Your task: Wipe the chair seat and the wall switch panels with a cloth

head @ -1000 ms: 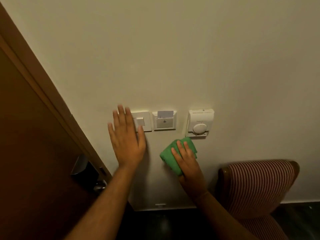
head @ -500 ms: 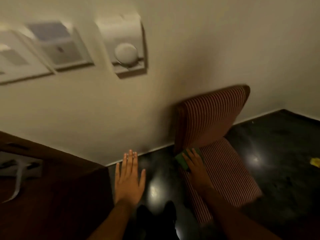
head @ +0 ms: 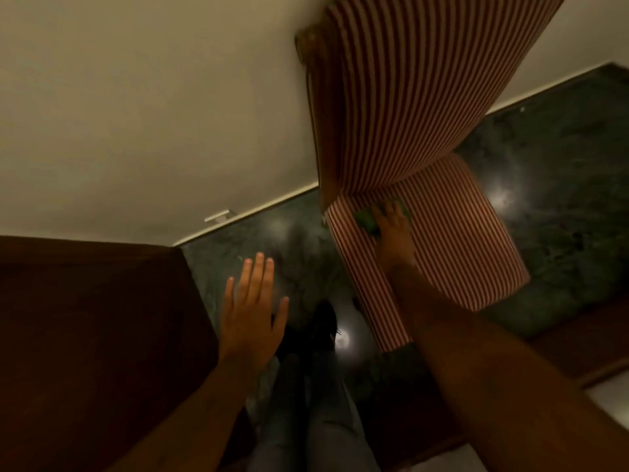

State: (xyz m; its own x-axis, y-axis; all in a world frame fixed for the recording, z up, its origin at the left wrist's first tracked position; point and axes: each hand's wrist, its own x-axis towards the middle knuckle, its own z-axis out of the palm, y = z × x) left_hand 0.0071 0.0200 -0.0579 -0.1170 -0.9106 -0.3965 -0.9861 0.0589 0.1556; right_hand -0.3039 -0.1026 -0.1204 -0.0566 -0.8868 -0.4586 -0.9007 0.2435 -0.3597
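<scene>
Left of the striped chair seat (head: 452,253), the left hand (head: 252,318) hovers empty, fingers spread, over dark floor (head: 561,185). On the seat's rear, the right hand (head: 394,229) presses the green cloth (head: 366,221) flat, fingers splayed.

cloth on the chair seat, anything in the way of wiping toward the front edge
Nothing visible: the green cloth lies under the right hand at the back of the striped chair seat, and the fabric ahead is bare.
</scene>
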